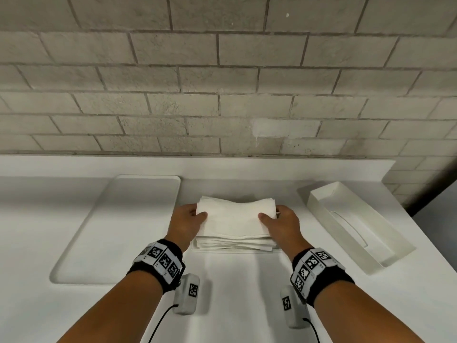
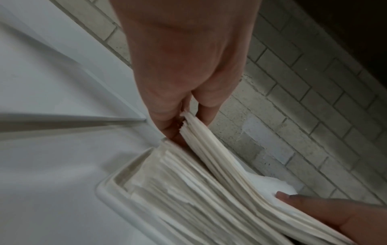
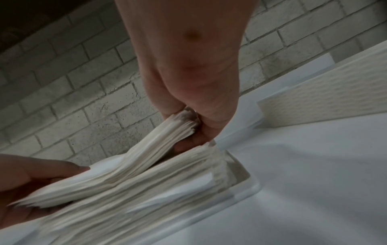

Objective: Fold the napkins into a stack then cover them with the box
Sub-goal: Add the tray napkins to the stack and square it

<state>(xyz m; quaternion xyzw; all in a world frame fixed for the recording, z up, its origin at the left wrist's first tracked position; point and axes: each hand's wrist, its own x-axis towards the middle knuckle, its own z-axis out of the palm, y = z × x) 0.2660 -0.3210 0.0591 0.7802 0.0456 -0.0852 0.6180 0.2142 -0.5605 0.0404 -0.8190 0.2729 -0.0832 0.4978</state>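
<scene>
A thick wad of white napkins [image 1: 236, 217] is held over the stack of napkins [image 1: 232, 243] on the white counter. My left hand [image 1: 189, 219] grips the wad's left end, thumb on top and fingers beneath. My right hand [image 1: 280, 221] grips its right end the same way. In the left wrist view the wad [image 2: 211, 149] bends up from the stack [image 2: 188, 199], which sits in a shallow white tray [image 2: 106, 189]. The right wrist view shows the wad [image 3: 150, 152] pinched at its far end above the stack [image 3: 146, 190]. The white box [image 1: 358, 224] lies open side up at the right.
A shallow rectangular recess [image 1: 116, 231] is sunk into the counter at the left. A grey brick wall [image 1: 222, 82] rises behind the counter. The counter's right edge [image 1: 430, 243] runs close beside the box.
</scene>
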